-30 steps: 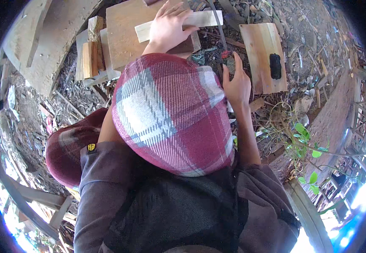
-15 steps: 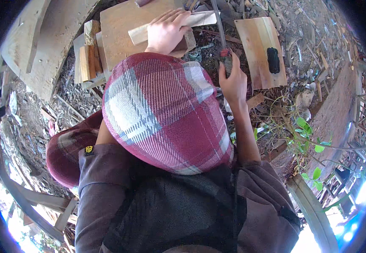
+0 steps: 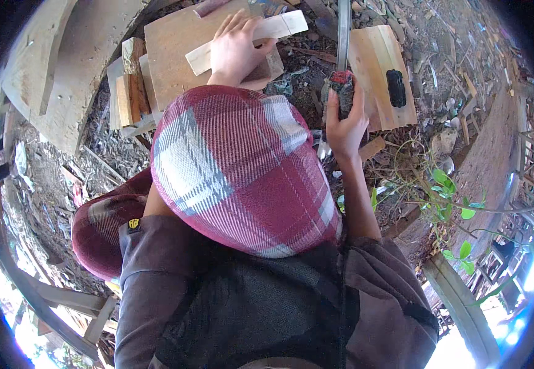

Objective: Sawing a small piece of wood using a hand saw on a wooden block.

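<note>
My left hand (image 3: 233, 54) is closed over a pale wooden strip (image 3: 283, 24), with the thumb along its near edge. A thin dark line crosses the strip near its right end. Beneath lies a brown wooden board (image 3: 171, 46), and the strip rests slantwise across it. To the right, my right hand (image 3: 346, 132) grips a machete (image 3: 344, 37) by its dark handle, which has red at the top. The long grey blade points away from me, apart from the strip, and its tip is out of the picture.
A flat wooden piece with a black oval patch (image 3: 378, 80) lies right of the machete. Short wood blocks (image 3: 130, 92) sit left of the board, beside large planks (image 3: 88, 67). Chips cover the ground. A green plant (image 3: 448, 190) grows at right. My plaid-covered knee (image 3: 248, 172) fills the middle.
The machete has swung a little to the right and turned, so more of its blade's flat shows. The strip has tilted slightly under my left hand, its right end shifting left and away.
</note>
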`<state>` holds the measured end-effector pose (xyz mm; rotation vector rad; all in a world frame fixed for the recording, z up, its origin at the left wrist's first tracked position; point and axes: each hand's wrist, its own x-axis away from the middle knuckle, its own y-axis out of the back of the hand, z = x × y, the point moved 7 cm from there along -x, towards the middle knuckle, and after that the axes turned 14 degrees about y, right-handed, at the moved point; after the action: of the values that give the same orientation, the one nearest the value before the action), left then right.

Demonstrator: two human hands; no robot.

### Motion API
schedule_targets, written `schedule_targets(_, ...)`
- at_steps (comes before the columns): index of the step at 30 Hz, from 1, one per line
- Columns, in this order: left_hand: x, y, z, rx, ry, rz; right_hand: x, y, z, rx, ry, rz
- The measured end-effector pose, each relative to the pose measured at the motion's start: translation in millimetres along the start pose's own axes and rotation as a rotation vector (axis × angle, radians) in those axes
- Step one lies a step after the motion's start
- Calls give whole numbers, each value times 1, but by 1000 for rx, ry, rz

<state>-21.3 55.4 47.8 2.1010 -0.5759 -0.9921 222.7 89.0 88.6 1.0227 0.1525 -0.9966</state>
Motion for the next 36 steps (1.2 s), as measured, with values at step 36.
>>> schedule_targets(36, 2, -24, 5, -83, 30, 156, -24, -89, -28, 246, -156, 546)
